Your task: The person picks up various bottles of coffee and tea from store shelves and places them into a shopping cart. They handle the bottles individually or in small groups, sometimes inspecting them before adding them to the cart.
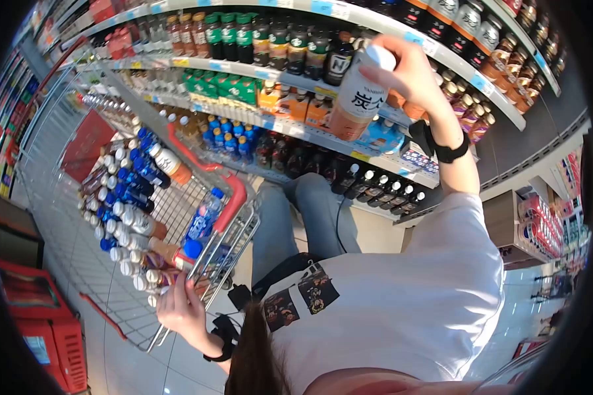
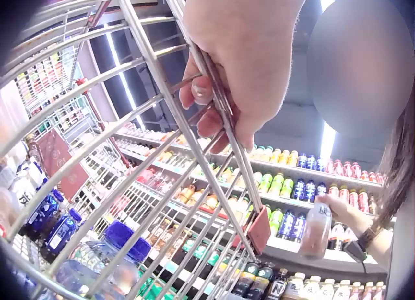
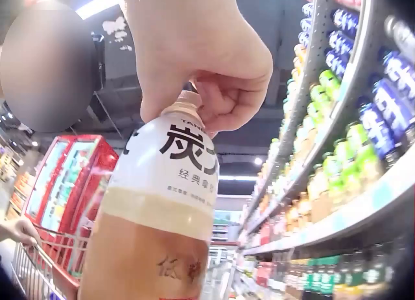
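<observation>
Beside the shelves (image 1: 221, 66), the cart (image 1: 236, 195) already carries many drinks (image 1: 168, 161), though how many remain cannot be told; one bottle (image 1: 354, 102), not yet in, hangs outside it, top gripped by the right hand's (image 1: 412, 74) curled fingers, while the left hand's (image 1: 182, 312) wrap the cart's rim.

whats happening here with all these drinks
A person beside drink shelves grips a bottle by its capped top in the right hand, holding it up in front of the shelves. It has a white upper label and a brownish lower part. The left hand holds the metal rim of a shopping cart. Many bottles already lie in the cart, most with white or blue caps, including one that looks much like the bottle in the hand.
</observation>
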A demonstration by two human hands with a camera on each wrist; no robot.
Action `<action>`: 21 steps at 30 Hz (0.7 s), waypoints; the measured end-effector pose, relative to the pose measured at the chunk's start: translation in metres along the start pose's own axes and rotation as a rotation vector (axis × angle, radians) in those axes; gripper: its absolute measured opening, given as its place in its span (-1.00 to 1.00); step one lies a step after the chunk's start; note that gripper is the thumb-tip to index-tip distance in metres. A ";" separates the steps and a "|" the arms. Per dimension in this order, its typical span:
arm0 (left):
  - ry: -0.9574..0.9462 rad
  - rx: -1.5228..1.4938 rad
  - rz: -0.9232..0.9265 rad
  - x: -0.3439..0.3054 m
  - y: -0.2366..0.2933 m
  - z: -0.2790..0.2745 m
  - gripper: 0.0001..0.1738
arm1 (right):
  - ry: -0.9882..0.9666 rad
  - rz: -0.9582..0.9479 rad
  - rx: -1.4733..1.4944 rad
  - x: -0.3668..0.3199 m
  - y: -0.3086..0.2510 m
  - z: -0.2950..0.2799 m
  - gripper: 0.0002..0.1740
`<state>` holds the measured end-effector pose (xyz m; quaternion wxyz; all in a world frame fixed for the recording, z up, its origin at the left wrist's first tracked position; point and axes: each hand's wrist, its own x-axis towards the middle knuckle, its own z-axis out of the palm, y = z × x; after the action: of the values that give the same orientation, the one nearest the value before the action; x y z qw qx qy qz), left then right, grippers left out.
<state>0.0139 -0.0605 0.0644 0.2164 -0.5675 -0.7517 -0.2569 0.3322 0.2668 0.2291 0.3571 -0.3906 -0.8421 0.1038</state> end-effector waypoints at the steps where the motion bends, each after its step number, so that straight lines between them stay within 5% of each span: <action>1: 0.009 -0.014 0.008 0.000 -0.001 0.001 -0.84 | 0.022 0.039 -0.024 -0.009 0.015 -0.005 -0.63; 9: -0.036 0.011 -0.013 -0.004 -0.002 0.000 -0.81 | 0.146 0.379 -0.203 -0.037 0.140 -0.032 -0.51; 21: -0.064 0.040 -0.016 -0.003 -0.002 -0.002 -0.80 | 0.163 0.414 -0.324 -0.029 0.230 -0.025 -0.35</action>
<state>0.0125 -0.0651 0.0637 0.2014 -0.5648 -0.7680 -0.2251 0.4962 0.3975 0.1279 0.3275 -0.6135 -0.7185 0.0066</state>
